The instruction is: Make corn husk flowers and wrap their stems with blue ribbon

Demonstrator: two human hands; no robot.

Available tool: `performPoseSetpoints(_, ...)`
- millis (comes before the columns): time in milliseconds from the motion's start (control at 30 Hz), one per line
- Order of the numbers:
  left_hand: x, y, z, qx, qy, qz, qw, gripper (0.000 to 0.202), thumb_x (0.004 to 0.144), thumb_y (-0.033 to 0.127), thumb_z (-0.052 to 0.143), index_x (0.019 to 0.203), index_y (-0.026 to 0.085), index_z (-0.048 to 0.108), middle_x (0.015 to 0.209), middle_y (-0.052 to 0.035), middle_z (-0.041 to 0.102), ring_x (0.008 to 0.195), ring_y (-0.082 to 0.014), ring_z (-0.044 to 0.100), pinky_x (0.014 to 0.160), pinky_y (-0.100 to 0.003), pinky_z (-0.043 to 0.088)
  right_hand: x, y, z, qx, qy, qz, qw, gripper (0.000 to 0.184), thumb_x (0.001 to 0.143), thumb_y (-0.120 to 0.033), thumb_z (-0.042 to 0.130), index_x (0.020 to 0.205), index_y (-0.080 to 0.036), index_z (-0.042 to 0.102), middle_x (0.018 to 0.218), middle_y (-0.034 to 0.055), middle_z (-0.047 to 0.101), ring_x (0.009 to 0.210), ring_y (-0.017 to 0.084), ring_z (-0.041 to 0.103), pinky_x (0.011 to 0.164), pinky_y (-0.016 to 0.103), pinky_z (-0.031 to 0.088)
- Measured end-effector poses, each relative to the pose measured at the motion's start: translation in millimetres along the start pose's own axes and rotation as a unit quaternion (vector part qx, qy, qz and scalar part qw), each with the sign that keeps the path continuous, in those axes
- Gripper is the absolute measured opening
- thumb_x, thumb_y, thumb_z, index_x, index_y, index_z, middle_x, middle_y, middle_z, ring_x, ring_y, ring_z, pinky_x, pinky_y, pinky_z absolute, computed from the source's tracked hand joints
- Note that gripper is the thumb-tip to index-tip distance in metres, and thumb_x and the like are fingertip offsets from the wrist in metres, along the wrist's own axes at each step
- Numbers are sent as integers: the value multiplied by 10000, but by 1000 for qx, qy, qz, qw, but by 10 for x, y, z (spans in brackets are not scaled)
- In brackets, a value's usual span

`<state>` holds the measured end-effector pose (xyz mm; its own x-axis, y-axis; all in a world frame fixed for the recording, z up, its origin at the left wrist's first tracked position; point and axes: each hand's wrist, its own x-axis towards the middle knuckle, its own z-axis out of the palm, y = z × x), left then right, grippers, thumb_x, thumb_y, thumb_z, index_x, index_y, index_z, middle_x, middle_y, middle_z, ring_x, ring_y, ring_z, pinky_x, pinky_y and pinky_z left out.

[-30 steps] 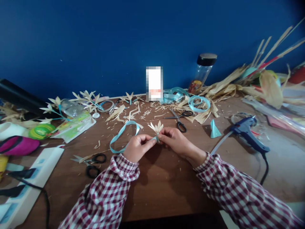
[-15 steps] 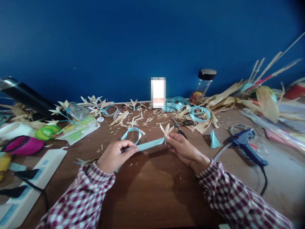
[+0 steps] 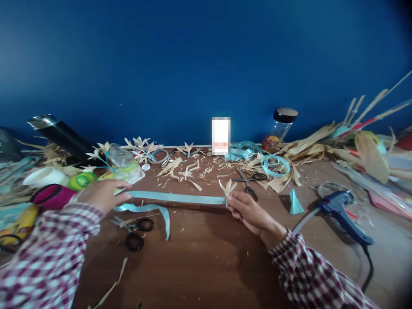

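A light blue ribbon (image 3: 180, 198) stretches nearly straight between my two hands, above the table. My left hand (image 3: 103, 197) is closed on the ribbon at the left, and a loose tail of it curls down below. Between the fingertips of my right hand (image 3: 249, 208) is a small pale flower (image 3: 227, 189) made of dried husk, its petals pointing up. The ribbon's other end meets the flower's base there; my fingers hide the exact hold. Black-handled scissors (image 3: 134, 241) lie below the ribbon's tail, and a second pair of scissors (image 3: 247, 184) lies behind my right hand.
A blue glue gun (image 3: 343, 212) with its cord and a folded blue ribbon piece (image 3: 295, 204) lie at the right. Husk scraps (image 3: 189, 167), ribbon coils (image 3: 275, 166) and a black-lidded jar (image 3: 280, 128) are along the wall. A dark bottle (image 3: 64, 137) leans at the left.
My left hand has moved left, drawing the ribbon out longer and straighter. The scissors beneath it have come into view. My right hand keeps hold of the flower.
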<state>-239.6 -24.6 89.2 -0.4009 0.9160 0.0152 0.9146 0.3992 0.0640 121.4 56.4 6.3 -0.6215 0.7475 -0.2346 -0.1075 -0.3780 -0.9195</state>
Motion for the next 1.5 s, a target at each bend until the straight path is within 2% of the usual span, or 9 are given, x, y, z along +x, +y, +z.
performPoseSetpoints(33,-46,124,41,17,30,32,999,292,639,440,630,839,231,675,890,-11,697,939,-286,607,877,-467,428,3,5,4,3,3,2,1000,312,771,-425,609,679,-169,457,558,-65,382,454,45,256,420,200,147)
performPoseSetpoints(100,-188,488,143,-68,52,101,991,378,694,472,608,986,236,657,1064,-35,665,1029,-287,570,916,-456,415,12,19,5,4,5,4,1000,320,760,-437,619,683,-168,464,559,-64,388,458,47,258,421,199,153)
performPoseSetpoints(200,-419,1148,370,-291,-11,153,944,247,819,387,500,952,257,663,1032,-15,681,956,-193,615,838,-316,489,26,48,-5,-7,-3,9,1000,330,761,-458,613,697,-167,472,555,-67,394,448,42,263,417,196,150)
performPoseSetpoints(267,-509,1508,556,-386,-34,196,901,249,814,333,525,1000,223,647,1067,-42,671,1011,-183,597,910,-314,455,33,66,-16,-22,-11,18,1000,332,771,-471,598,713,-166,480,555,-70,397,433,37,267,407,192,150)
performPoseSetpoints(367,-525,1789,785,-500,-104,181,841,355,796,325,560,1111,165,588,1087,-85,664,989,-183,611,887,-311,471,38,85,-26,-59,-10,20,998,349,764,-490,599,715,-161,493,553,-67,421,425,36,301,398,183,181)
performPoseSetpoints(433,-499,1827,863,-524,-149,152,825,355,762,345,598,1049,136,617,970,-93,697,866,-186,642,784,-302,508,37,91,-21,-82,0,11,997,358,755,-497,602,714,-156,504,548,-65,432,425,36,320,399,179,200)
performPoseSetpoints(633,-490,1748,910,-503,-206,98,833,288,740,372,592,852,120,676,714,-60,702,600,-153,610,566,-259,487,25,67,30,-110,12,3,994,262,773,-413,601,744,-161,536,546,-67,427,432,48,324,406,189,206)
performPoseSetpoints(900,-532,1736,916,-474,-146,131,858,205,740,296,572,799,142,694,781,-47,718,729,-174,624,681,-262,460,1,18,66,-117,19,1,993,233,758,-396,614,784,-172,556,568,-66,440,447,54,331,409,189,221)
performPoseSetpoints(1500,-574,1682,910,-448,-193,137,862,262,721,378,602,801,145,689,678,-38,694,613,-159,602,592,-257,443,-36,30,62,-149,60,-3,987,226,784,-381,577,706,-183,501,484,-77,442,380,48,333,372,175,219)
